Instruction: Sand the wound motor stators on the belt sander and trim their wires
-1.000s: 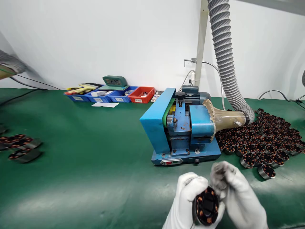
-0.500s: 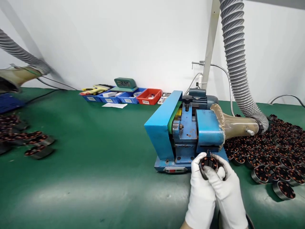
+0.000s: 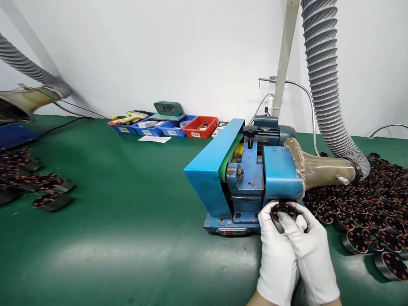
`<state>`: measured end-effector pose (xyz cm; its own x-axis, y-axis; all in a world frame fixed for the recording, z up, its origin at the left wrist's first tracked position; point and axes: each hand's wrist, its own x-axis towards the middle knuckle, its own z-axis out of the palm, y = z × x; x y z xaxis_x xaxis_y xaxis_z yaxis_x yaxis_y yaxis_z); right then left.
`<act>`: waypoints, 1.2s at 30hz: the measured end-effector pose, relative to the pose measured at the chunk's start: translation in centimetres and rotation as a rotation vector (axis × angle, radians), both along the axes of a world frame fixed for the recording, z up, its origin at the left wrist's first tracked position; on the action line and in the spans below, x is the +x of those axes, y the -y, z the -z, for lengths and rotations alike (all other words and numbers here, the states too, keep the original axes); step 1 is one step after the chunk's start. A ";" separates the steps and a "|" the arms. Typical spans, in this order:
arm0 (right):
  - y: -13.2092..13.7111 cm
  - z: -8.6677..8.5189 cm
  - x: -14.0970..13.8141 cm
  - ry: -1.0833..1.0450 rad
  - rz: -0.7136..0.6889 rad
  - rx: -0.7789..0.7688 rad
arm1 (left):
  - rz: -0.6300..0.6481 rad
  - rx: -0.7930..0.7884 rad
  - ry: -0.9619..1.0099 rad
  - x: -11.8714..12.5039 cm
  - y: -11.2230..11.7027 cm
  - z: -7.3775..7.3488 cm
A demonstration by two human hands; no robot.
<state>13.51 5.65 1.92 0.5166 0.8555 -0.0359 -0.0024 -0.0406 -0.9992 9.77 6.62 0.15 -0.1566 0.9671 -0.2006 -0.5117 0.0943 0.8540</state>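
Both of my hands wear white gloves and close around one motor stator [image 3: 281, 210], a round metal ring with dark windings and copper ends inside. My left hand [image 3: 276, 250] grips its left side. My right hand [image 3: 308, 248] holds the right side, its thumb lying over the near rim. The stator is at the front lower edge of the blue belt-driven machine [image 3: 282, 170], right under its housing; whether it touches the machine I cannot tell. My fingers partly cover the stator's sides.
Several similar stators [image 3: 355, 242] crowd the green table on the right, and a blurred group [image 3: 52, 200] sits at left. A duct nozzle [image 3: 325, 170] joins the housing to a grey hose [image 3: 323, 76]. Blue bins [image 3: 174, 129], a red bin [image 3: 200, 126] and a clock [image 3: 168, 109] stand by the wall.
My hands have brought the stator up close under the machine's housing. The thin wire ends that stood up from its far rim no longer show. The camera view has shifted slightly.
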 end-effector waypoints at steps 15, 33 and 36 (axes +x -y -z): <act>6.6 2.0 0.6 -0.110 -0.089 0.199 | 0.150 0.627 -0.576 -5.9 5.0 2.1; 4.7 3.4 -2.2 -0.179 0.014 0.078 | 0.062 0.254 -0.442 -4.3 3.5 3.0; 2.9 2.5 -2.3 -0.118 0.084 0.074 | 0.158 0.186 -0.342 -3.6 2.3 2.4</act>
